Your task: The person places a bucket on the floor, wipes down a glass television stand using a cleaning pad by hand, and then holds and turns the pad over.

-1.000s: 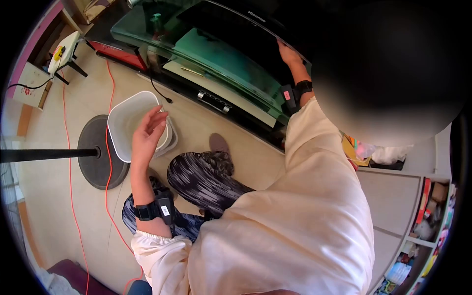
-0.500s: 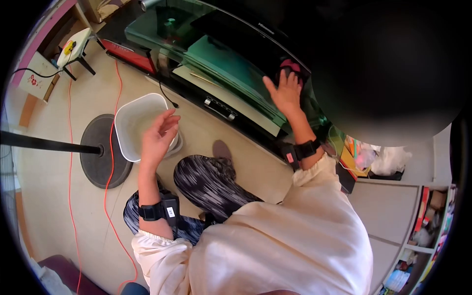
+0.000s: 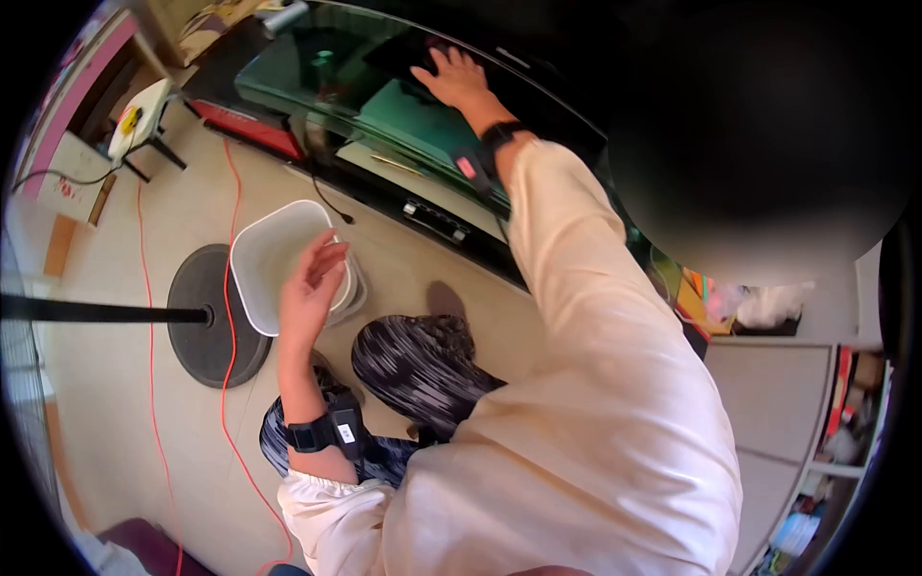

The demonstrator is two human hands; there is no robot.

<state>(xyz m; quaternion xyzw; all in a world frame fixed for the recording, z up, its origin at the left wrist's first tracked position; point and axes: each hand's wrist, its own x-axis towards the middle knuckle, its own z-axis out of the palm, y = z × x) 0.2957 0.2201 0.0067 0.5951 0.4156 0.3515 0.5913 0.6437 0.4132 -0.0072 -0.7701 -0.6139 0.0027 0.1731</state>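
Hands well apart. Right hand (image 3: pixel 456 83) out over the glass-topped stand (image 3: pixel 279 84), fingers spread, a dark object (image 3: pixel 439 45) at the fingertips; gripped or only touched, I can't tell. Left hand (image 3: pixel 313 290) loosely curled, nothing visible in it, above the white bin (image 3: pixel 252 276). I judge work at the glass midway; how much remains, unclear.

Supporting surfaces and contents

Floor (image 3: pixel 202 470), pale: 1 white bin (image 3: pixel 269 248), open-topped; 1 round dark base (image 3: pixel 206 350) with black pole (image 3: pixel 96 311); 2 red cables (image 3: pixel 224 384); 1 white-topped stool (image 3: pixel 144 113); 1 glass-topped stand (image 3: pixel 274 86), right hand (image 3: pixel 459 86) spread over its top.
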